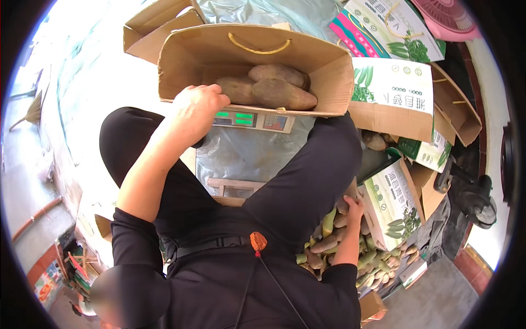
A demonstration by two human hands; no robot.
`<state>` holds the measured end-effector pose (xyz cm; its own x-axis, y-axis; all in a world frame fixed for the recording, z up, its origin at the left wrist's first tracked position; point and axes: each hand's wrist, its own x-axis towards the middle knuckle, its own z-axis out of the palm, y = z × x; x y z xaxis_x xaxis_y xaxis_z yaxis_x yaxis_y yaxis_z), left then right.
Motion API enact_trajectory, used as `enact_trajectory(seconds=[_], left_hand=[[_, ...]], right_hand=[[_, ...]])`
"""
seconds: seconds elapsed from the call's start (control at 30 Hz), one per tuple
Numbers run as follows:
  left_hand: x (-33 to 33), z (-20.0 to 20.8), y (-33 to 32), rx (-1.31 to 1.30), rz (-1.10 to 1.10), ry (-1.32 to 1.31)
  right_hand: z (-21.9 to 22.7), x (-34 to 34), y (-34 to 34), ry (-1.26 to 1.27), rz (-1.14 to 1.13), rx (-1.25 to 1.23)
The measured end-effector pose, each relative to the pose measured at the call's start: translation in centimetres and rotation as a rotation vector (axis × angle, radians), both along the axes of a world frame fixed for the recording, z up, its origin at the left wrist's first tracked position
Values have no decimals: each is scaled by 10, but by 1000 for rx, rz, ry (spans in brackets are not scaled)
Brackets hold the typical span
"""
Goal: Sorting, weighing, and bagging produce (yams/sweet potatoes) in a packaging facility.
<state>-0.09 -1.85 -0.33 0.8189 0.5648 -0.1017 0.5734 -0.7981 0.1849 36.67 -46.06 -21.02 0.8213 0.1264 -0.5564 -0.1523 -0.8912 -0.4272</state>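
"Beginning closest to the body?"

"Down beside the right thigh: the right hand (355,209), fingers bent beside a brownish radish (343,205) at the edge of a heap of radishes (327,244). Cannot tell whether gripping or merely touching."

"And farther out?"

"Past the lap, a weighing scale (278,123) with lit green digits, beneath an open cardboard box (211,52). At the box's near rim, toward its left end, the left hand (199,105), fingers curled inward, thumb hidden. Cannot tell whether pinching cardboard or just resting."

"Inside the box?"

"Three radishes (285,94), just right of the left fingertips; far nearer to the left hand than to the right. Lying lengthwise from left to right, close together. Plump, blunt-ended, dull brown with a grayish cast."

"Beyond those?"

"On the box's far wall, a yellow cord handle (258,51)."
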Motion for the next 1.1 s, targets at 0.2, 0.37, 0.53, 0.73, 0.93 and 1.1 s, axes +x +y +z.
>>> enact_trajectory(seconds=[0.2,0.37,0.53,0.73,0.93,1.1], left_hand=[[-1,0,-2,-2,27,-29],[-3,0,-3,40,4,39],[-3,-2,-3,-11,31,8],[0,-4,-1,12,8,31],[0,-5,-6,59,32,53],[2,-4,-4,61,16,52]], right_hand=[[140,16,130,-127,229,494],[248,-11,258,-148,565,689],[277,-72,366,-135,1045,590],[214,-154,449,-438,1520,182],[169,-209,492,-478,1663,23],[141,-215,499,-482,1630,215]])
